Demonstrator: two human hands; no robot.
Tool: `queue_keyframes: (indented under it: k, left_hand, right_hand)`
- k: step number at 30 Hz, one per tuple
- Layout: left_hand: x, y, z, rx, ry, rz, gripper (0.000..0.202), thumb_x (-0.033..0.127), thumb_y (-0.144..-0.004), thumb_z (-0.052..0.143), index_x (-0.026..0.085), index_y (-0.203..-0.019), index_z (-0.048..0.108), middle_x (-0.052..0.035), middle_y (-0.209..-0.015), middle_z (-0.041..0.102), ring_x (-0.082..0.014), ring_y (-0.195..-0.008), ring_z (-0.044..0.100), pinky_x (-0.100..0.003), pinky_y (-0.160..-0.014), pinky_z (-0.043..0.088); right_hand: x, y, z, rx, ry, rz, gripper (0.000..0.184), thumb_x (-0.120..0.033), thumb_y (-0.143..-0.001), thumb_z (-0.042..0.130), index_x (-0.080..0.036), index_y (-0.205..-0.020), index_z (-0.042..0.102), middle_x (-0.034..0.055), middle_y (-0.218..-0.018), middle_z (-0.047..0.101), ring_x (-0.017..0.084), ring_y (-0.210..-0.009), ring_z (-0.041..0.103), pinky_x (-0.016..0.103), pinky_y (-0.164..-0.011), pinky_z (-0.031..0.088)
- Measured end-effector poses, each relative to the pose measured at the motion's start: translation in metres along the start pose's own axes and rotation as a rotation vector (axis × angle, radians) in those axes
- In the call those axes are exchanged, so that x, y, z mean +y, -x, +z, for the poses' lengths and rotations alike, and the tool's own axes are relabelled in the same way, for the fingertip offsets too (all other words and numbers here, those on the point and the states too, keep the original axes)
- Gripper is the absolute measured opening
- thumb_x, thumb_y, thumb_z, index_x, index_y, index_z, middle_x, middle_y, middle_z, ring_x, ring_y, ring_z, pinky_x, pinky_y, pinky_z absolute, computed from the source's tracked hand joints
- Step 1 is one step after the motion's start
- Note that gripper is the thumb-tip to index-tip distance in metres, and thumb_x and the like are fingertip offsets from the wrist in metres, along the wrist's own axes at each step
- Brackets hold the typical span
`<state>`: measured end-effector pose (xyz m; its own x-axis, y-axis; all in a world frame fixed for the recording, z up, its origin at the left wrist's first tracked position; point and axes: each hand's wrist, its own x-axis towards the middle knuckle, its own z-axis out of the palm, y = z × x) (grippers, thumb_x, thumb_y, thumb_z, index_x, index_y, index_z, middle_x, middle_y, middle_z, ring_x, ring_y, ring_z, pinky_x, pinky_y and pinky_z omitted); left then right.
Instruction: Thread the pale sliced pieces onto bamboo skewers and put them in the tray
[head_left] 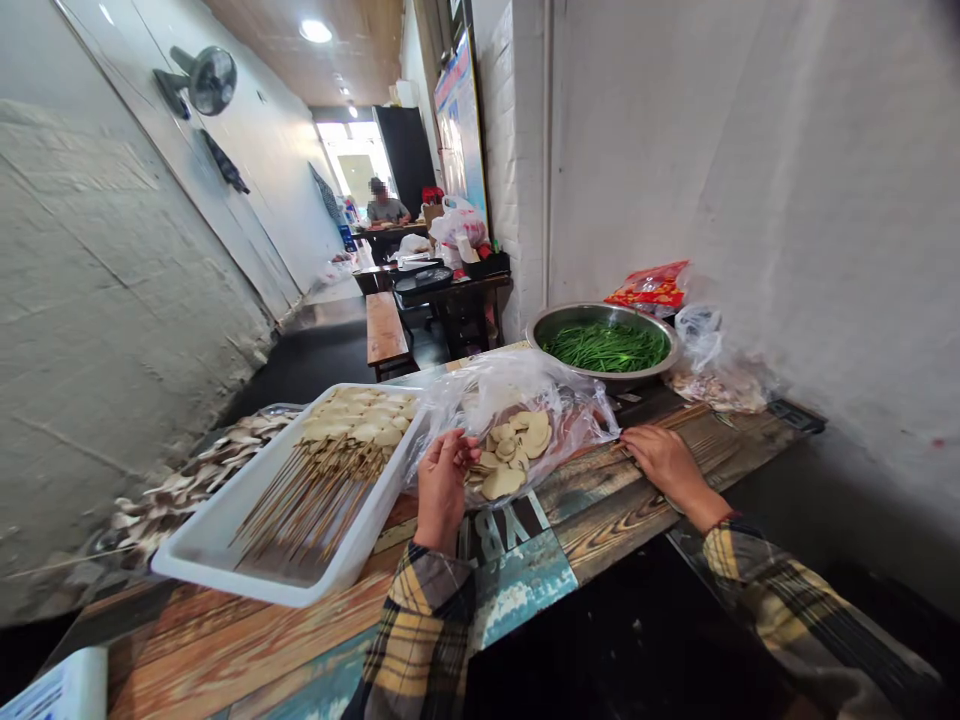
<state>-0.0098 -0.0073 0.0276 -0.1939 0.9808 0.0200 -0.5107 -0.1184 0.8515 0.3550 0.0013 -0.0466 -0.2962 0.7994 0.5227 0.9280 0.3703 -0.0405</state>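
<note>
A clear plastic bag [577,415] lies spread on the table, its mouth open, with pale beige, rounded flat slices [504,484] piled inside. My right hand [664,462] pinches the bag's right edge between thumb and fingers. At the left side of the bag, my left hand [442,485] is closed, its fingertips together beside the slices; what they hold, if anything, is hidden. Left of it stands a white plastic tray [300,590]. Skewered pale slices [367,415] lie in that tray, their thin wooden sticks [311,495] pointing towards me.
A metal bowl of green chives [611,347] stands behind the bag. Red packaging [649,287] and a knotted plastic bag [716,365] sit against the right wall. Greyish mushroom pieces [187,475] lie left of the tray. A bench [388,328] and a seated person [388,207] are farther back.
</note>
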Motion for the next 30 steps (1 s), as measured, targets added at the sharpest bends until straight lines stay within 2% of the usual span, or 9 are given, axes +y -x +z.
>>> queue_keyframes:
  k: [3,7,11,14,18,22,25,30]
  left_hand:
    - [-0.001,0.001,0.001,-0.007,-0.014,-0.014,0.032,0.037,-0.070,0.074,0.015,-0.091,0.063,-0.0028,-0.075,0.069,-0.0108,-0.062,0.062,-0.023,-0.061,0.047]
    - [-0.003,0.003,0.004,-0.031,-0.059,-0.034,0.034,0.040,-0.071,0.073,0.015,-0.092,0.063,-0.0034,-0.076,0.069,-0.0118,-0.062,0.062,-0.024,-0.060,0.046]
    - [-0.009,0.004,0.007,-0.074,-0.137,-0.028,0.034,0.042,-0.072,0.072,0.015,-0.092,0.064,-0.0039,-0.079,0.069,-0.0114,-0.062,0.061,-0.023,-0.059,0.045]
    - [-0.013,0.006,0.009,-0.119,-0.216,-0.012,0.034,0.043,-0.074,0.070,0.016,-0.093,0.065,-0.0036,-0.079,0.069,-0.0116,-0.062,0.060,-0.024,-0.061,0.046]
    - [-0.017,0.011,0.014,-0.206,-0.387,0.011,0.031,0.043,-0.075,0.069,0.015,-0.088,0.068,-0.0033,-0.073,0.068,-0.0126,-0.061,0.058,-0.024,-0.060,0.045]
    - [-0.021,0.015,0.018,-0.307,-0.507,0.034,0.025,0.039,-0.074,0.069,0.016,-0.084,0.072,-0.0052,-0.071,0.068,-0.0152,-0.063,0.058,-0.025,-0.060,0.044]
    - [-0.022,0.016,0.020,-0.341,-0.550,0.081,0.019,0.035,-0.072,0.071,0.017,-0.077,0.074,-0.0058,-0.072,0.068,-0.0169,-0.064,0.057,-0.026,-0.060,0.043]
    - [-0.020,0.021,0.022,-0.364,-0.741,0.257,0.009,0.026,-0.073,0.069,0.018,-0.072,0.073,-0.0047,-0.070,0.066,-0.0170,-0.067,0.055,-0.026,-0.063,0.040]
  right_hand:
    - [-0.004,0.006,-0.006,0.023,-0.059,-0.096,0.024,-0.021,-0.095,0.047,-0.019,-0.101,0.071,0.0081,-0.108,0.072,0.025,-0.101,0.063,0.039,-0.088,0.045]
    - [-0.026,0.009,-0.014,0.046,-0.131,-0.175,0.022,-0.020,-0.098,0.045,-0.018,-0.105,0.066,0.0087,-0.106,0.071,0.023,-0.100,0.062,0.039,-0.091,0.043]
    - [-0.056,0.001,-0.017,0.032,-0.112,-0.169,0.021,-0.018,-0.099,0.044,-0.018,-0.105,0.064,0.0071,-0.092,0.068,0.020,-0.086,0.062,0.033,-0.079,0.044]
    - [-0.076,-0.008,-0.015,0.044,-0.062,-0.156,0.021,-0.018,-0.099,0.044,-0.019,-0.098,0.065,0.0049,-0.081,0.065,0.019,-0.077,0.061,0.030,-0.072,0.042]
    - [-0.099,-0.015,-0.015,0.053,-0.088,-0.155,0.026,-0.019,-0.100,0.042,-0.018,-0.087,0.064,0.0046,-0.076,0.066,0.017,-0.073,0.060,0.028,-0.068,0.038]
    - [-0.116,-0.023,-0.025,-0.007,-0.081,-0.139,0.032,-0.023,-0.101,0.037,-0.018,-0.082,0.062,0.0050,-0.072,0.066,0.017,-0.068,0.060,0.027,-0.064,0.034]
    - [-0.125,-0.031,-0.032,-0.031,-0.065,-0.128,0.034,-0.024,-0.102,0.035,-0.019,-0.080,0.061,0.0045,-0.068,0.065,0.016,-0.065,0.059,0.027,-0.061,0.033]
    - [-0.135,-0.034,-0.032,-0.010,-0.077,-0.184,0.035,-0.026,-0.103,0.033,-0.019,-0.081,0.060,0.0038,-0.068,0.065,0.016,-0.064,0.060,0.028,-0.061,0.032]
